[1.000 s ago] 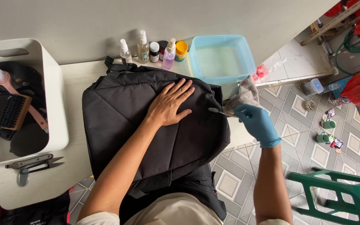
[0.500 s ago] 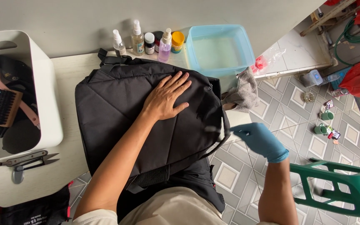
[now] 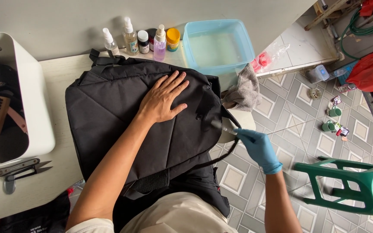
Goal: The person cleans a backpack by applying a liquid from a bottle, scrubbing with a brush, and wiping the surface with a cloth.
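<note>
the gloved right hand (image 3: 257, 146) is back from the floor side, now pinching a thin tool (image 3: 222, 127) at the black backpack's (image 3: 130, 116) right edge — the grey rag (image 3: 243, 91) lies dropped by the blue tub (image 3: 218, 46); the bare left hand (image 3: 162, 100) stays spread flat on the bag on the table.

A pale cream desk (image 3: 61, 75) carries a black backpack (image 3: 121, 116) across its middle and right part. At the left stands a white bin (image 3: 37, 112), and near it lie small metal snips (image 3: 16, 169). Along the far edge stand spray bottles (image 3: 130, 39) and small jars (image 3: 172, 39), with a light blue tub (image 3: 219, 45) of water at the far right. A grey cloth (image 3: 243, 89) hangs at the desk's right edge.

On the tiled floor (image 3: 294, 108) to the right stand a green plastic stool (image 3: 350, 183) and small green cups (image 3: 331, 118).
</note>
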